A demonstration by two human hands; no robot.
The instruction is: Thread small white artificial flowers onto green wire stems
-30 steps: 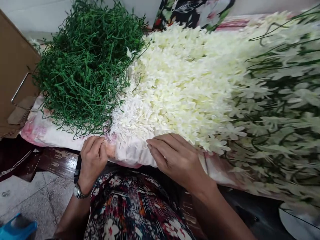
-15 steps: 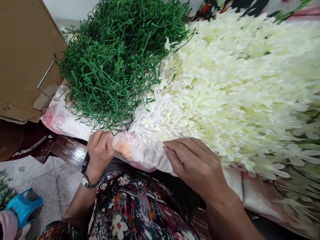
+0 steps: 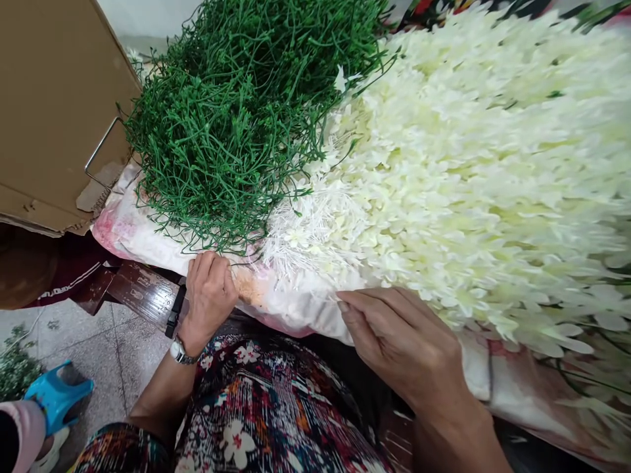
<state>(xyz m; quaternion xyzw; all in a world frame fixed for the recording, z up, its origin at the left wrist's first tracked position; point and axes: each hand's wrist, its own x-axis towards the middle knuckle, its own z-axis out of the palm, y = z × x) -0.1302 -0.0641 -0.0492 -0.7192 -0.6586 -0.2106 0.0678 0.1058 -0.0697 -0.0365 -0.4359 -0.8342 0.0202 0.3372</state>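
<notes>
My left hand (image 3: 211, 289) is curled closed at the front edge of the floral cloth (image 3: 296, 309), just below a heap of green artificial stems (image 3: 207, 144). A thin dark green stem leads out of its fingers to the right. My right hand (image 3: 401, 335) pinches thumb and forefinger together above the cloth edge; whatever is between the tips is too small to make out. Beyond it spreads a large pile of cream-white artificial flowers (image 3: 473, 171). Thin white filaments (image 3: 315, 226) lie between the green heap and the flowers.
A cardboard box (image 3: 59, 105) with a wire handle (image 3: 101, 148) stands at the left. Below it are a brown wooden bench (image 3: 145, 292), a blue plastic stool (image 3: 62, 394) and green sprigs (image 3: 17, 364) on the floor. Part of another person's leg (image 3: 22, 427) shows at lower left.
The whole view has shifted slightly, so the box and heaps appear further right. Both hands keep nearly the same poses, with the right hand a little lower in the picture.
</notes>
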